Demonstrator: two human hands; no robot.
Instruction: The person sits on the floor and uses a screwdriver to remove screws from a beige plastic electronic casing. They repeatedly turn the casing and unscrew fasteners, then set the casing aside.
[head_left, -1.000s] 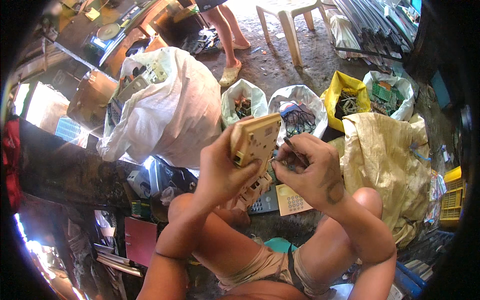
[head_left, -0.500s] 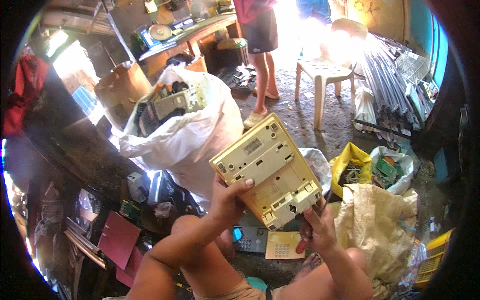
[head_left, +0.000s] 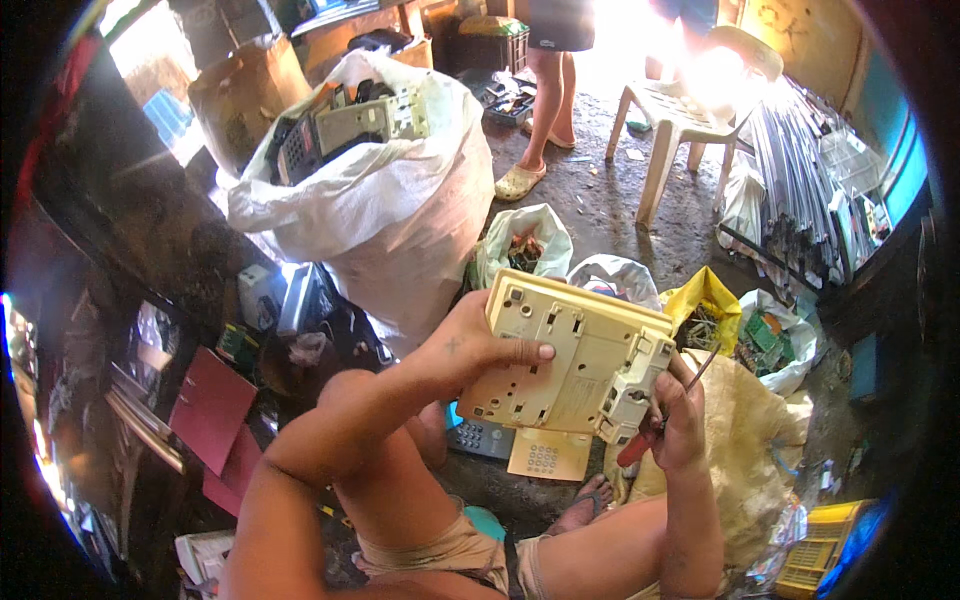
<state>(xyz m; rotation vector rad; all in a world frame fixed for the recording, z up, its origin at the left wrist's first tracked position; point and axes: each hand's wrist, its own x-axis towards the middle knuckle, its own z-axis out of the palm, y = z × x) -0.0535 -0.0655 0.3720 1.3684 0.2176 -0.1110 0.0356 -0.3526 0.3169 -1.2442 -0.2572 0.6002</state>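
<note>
Ahead of you on the left, a large white sack (head_left: 390, 225) bulges with grey and cream device casings (head_left: 352, 125). Beyond your hands stand smaller sacks: a white one (head_left: 492, 250) with reddish-brown scrap, another white one (head_left: 642, 282) partly hidden, a yellow sack (head_left: 705, 280) with thin metal pieces, and a white one (head_left: 795, 377) with green circuit boards (head_left: 765, 337).

The cream telephone base (head_left: 580, 362) is held up above your knees, tilted, its underside facing you, with slots, round holes and a paler bracket (head_left: 638, 385) along its right end. Your left hand (head_left: 482, 345) pinches its left side, thumb flat on the underside, other fingers hidden behind. Your right hand (head_left: 680, 420) is at the bracket end, its fingers curled around a red-handled screwdriver (head_left: 632, 452) whose shaft points upward. Below lies a cream keypad panel (head_left: 548, 457).
</note>
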